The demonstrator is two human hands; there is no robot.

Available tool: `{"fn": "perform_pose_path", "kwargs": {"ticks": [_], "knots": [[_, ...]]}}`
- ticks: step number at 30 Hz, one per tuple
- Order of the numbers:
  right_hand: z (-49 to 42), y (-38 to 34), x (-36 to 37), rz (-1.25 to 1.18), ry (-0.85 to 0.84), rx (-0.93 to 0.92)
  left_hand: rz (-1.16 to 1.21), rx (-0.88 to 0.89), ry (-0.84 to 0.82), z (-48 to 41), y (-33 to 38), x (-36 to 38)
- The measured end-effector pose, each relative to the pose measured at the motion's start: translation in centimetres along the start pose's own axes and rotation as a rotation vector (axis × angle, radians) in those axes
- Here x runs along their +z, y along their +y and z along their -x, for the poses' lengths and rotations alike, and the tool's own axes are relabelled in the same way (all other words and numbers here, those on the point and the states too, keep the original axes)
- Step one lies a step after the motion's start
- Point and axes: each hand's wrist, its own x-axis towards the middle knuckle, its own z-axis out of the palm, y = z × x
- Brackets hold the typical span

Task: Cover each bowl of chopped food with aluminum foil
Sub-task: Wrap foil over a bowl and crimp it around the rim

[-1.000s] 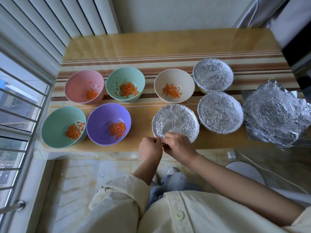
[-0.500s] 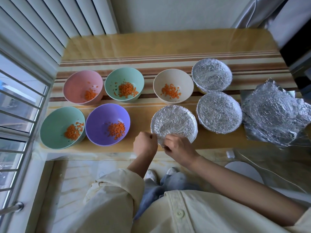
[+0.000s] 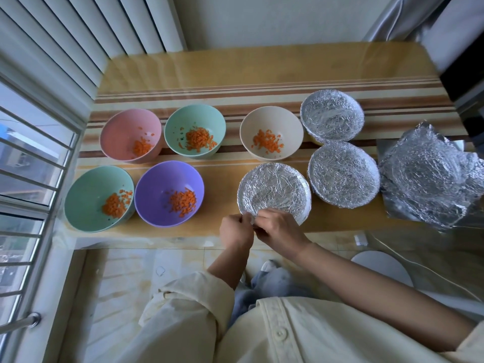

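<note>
Both hands meet at the near rim of the foil-covered bowl (image 3: pixel 274 191) on the tabletop (image 3: pixel 262 72): left hand (image 3: pixel 235 231) and right hand (image 3: pixel 279 230) have fingers (image 3: pixel 264 214) pinched closed on the foil edge. Beyond and left of the fingers, five uncovered bowls (image 3: pixel 169 191) hold chopped carrot.

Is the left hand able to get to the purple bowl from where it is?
Probably yes. The left hand is at the near rim of the foil-covered bowl, and the purple bowl stands just to its left with only bare table between. It would have to let go of the foil first.
</note>
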Motion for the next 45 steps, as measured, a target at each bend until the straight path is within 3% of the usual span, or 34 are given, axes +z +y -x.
{"fn": "perform_pose_path", "kwargs": {"ticks": [15, 31, 45], "knots": [[-1.0, 0.0, -0.4, -0.004, -0.008, 0.028, -0.274, 0.111, -0.049, -1.0, 0.9, -1.2], [-0.5, -0.1, -0.3, 0.068, 0.012, 0.024, -0.059, 0.073, -0.051, 0.4, 0.1, -0.3], [-0.8, 0.0, -0.4, 0.062, 0.025, 0.002, -0.174, 0.068, -0.062, -0.2, 0.1, -0.3]]}}
